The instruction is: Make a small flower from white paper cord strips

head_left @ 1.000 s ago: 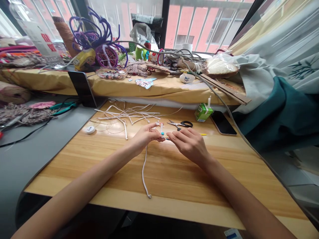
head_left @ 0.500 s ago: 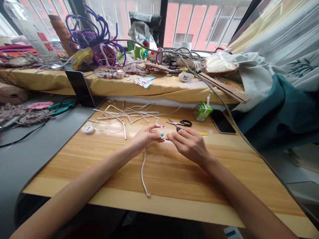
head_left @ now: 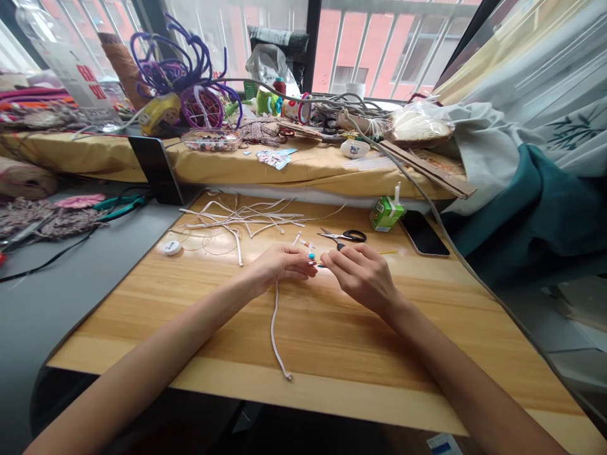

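Both hands meet at mid-table over the light wooden tabletop [head_left: 332, 328]. Left hand [head_left: 279, 265] is curled, fingertips pinched on the upper end of a white woven cord [head_left: 274, 328]; the cord hangs from under the palm and trails toward the near table edge, free end lying flat on the wood. Right hand [head_left: 363, 275] is also curled, thumb and forefinger pinched on a thin yellow needle-like tool [head_left: 386, 253] whose tail sticks out to the right. The 2 sets of fingertips nearly touch; between them sit small bright beads, blue and pink [head_left: 310, 258]. They are too small to tell whether they are threaded on the cord or the tool. Grip looks like a fine pinch on both sides, likely to keep the cord end steady against the tool tip.

Around them:
- Loose pile of white cord offcuts [head_left: 241, 218] just beyond the left hand, within reach.
- Small round white spool [head_left: 171, 247] left of the pile.
- Black-handled scissors [head_left: 345, 236] just beyond the right hand, blades pointing left.
- Green drink carton with straw [head_left: 387, 212] and a black smartphone [head_left: 423, 232] at the far right corner, apart from the work area.
- Clear plastic box of mixed beads [head_left: 213, 139] up on the yellow-covered ledge behind.
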A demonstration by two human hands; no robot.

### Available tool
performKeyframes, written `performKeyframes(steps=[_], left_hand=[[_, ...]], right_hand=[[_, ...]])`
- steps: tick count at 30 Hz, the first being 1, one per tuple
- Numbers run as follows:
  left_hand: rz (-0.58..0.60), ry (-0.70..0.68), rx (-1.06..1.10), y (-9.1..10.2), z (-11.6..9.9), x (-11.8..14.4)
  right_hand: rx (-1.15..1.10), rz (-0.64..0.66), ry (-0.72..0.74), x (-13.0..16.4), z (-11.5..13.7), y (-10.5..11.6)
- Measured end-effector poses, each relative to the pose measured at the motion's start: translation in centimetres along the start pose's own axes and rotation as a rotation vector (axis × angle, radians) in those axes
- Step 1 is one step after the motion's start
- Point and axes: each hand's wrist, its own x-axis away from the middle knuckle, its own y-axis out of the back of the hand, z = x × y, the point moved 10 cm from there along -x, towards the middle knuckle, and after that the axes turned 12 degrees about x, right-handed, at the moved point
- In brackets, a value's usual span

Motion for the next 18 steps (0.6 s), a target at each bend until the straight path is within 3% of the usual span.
performKeyframes(steps=[5, 14, 18], left_hand=[[-0.036, -0.132, -0.095, -0.1, -1.5, 0.1], [-0.037, -0.208, -0.305, -1.0, -2.3, 0.5], [-0.01, -0.344, -0.524, -1.8, -3.3, 1.0]], right_hand=[[-0.054, 0.081, -0.031, -0.3, -0.4, -0.8], [-0.233, 0.283, -0.071, 0.1, -0.7, -3.1], [-0.341, 0.458, -0.172, 0.9, -1.1, -4.6]])
